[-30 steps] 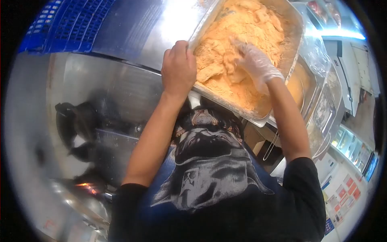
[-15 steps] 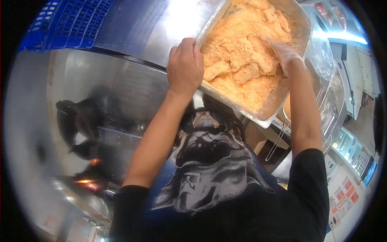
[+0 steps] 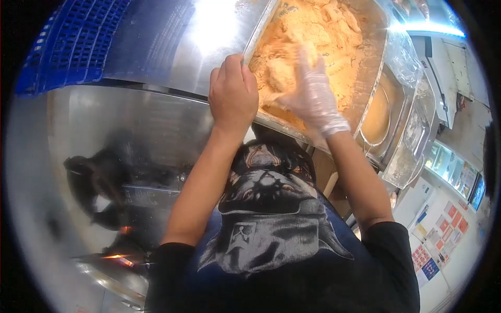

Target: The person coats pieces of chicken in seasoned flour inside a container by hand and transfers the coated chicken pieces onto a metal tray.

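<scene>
**A:** What sits closest in the head view?

**B:** From my seat far away, I first see a black shirt [image 3: 271, 229] with a big gray picture. It is below both hands.

**A:** And the hands?

**B:** The left hand [image 3: 233, 94] is bare. It is curled over the edge of a big metal tray [image 3: 371, 41]. The right hand [image 3: 315, 99] wears a clear glove and reaches down into that tray. I see its fingers a bit apart, but they are blurry, so I can't tell if they grip anything.

**A:** Where is the orange powder [image 3: 334, 52]?

**B:** In the tray, under the right hand and past its fingers. I see lumps [image 3: 282, 75] coated in it, some just beside those fingers.

**A:** What is around the tray?

**B:** To the right of the right hand, I see tan stuff [image 3: 377, 117] inside a wire hoop. A clear plastic bag [image 3: 407, 57] is a bit farther up. To the left of the left hand is a shiny counter [image 3: 156, 52], then a blue basket [image 3: 68, 52].

**A:** What is farthest?

**B:** Low and left of the left hand, I see a small orange flame [image 3: 119, 257]. Far right of the right hand, papers [image 3: 451, 227] hang on a wall.
</scene>
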Tool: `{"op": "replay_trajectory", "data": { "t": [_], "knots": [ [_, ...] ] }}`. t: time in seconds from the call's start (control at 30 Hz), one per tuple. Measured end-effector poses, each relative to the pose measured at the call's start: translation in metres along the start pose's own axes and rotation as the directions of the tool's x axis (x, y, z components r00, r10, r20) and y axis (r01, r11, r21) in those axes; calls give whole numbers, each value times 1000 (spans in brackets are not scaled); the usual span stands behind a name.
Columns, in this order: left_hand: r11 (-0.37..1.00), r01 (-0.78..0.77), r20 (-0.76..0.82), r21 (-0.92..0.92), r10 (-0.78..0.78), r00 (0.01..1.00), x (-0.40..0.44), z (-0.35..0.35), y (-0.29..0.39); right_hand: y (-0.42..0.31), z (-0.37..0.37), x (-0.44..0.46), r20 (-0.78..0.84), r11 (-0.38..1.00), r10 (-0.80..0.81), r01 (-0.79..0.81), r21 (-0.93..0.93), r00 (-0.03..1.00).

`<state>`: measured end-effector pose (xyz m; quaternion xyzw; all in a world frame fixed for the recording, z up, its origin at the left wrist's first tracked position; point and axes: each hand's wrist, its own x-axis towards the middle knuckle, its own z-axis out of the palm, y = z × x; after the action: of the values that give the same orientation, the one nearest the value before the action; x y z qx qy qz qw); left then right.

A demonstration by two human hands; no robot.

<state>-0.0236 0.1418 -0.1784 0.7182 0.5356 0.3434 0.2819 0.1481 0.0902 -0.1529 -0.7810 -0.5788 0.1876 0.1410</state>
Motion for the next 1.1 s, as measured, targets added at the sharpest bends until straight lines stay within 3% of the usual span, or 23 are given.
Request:
{"op": "replay_trajectory", "data": {
  "t": [0.03,0.1,0.17,0.3,0.37,0.4,0.5,0.57,0.63,0.7,0.77,0.83,0.87,0.93,1.0,1.07,1.1],
  "knots": [
    [1000,5,7,8,-5,1000,-1,-1,1,-6,9,-5,25,986,20,-16,-165,999],
    [1000,13,23,14,-13,1000,-2,-1,0,-11,25,-8,-28,978,-21,15,-209,999],
    [999,-49,12,24,49,999,-3,0,-2,-13,34,-2,-11,828,-122,96,-553,992],
    [997,-33,43,70,30,999,-2,-2,-1,4,37,33,62,690,-133,137,-711,989],
    [995,-71,26,76,69,997,-4,-3,-2,23,17,46,71,929,-37,60,-365,997],
    [994,-73,12,86,73,997,-1,-2,-3,23,8,58,109,940,55,-15,-341,992],
    [993,-67,29,94,65,997,-6,-5,-4,56,8,79,15,942,74,-65,-328,997],
    [994,-61,34,94,58,998,-6,-4,-3,97,-2,112,41,933,68,-49,-356,997],
    [994,-53,28,98,51,998,-4,-3,-4,91,-8,118,77,921,67,-32,-389,995],
    [994,-48,26,97,46,999,-3,-2,-5,74,-7,117,-6,942,147,-141,-304,989],
    [993,-54,22,103,52,998,-1,-1,-5,49,-8,97,38,912,156,-129,-389,987],
    [992,-53,19,113,51,998,-2,0,-6,44,-12,73,279,922,139,-22,-386,950],
    [991,-55,7,118,55,998,-1,1,-6,49,-17,64,279,920,135,-16,-391,951],
    [994,-47,-11,100,49,999,0,3,-7,67,-30,46,454,946,-89,217,-240,886],
    [996,-29,-32,90,32,999,-1,3,-8,75,-56,41,526,958,-141,250,-140,839],
    [994,-38,-31,105,42,999,-1,1,-6,82,-84,63,594,961,-204,276,-33,778],
    [993,-24,-41,115,28,999,-1,2,-6,88,-92,93,571,986,-120,30,164,812]
  ]
}}
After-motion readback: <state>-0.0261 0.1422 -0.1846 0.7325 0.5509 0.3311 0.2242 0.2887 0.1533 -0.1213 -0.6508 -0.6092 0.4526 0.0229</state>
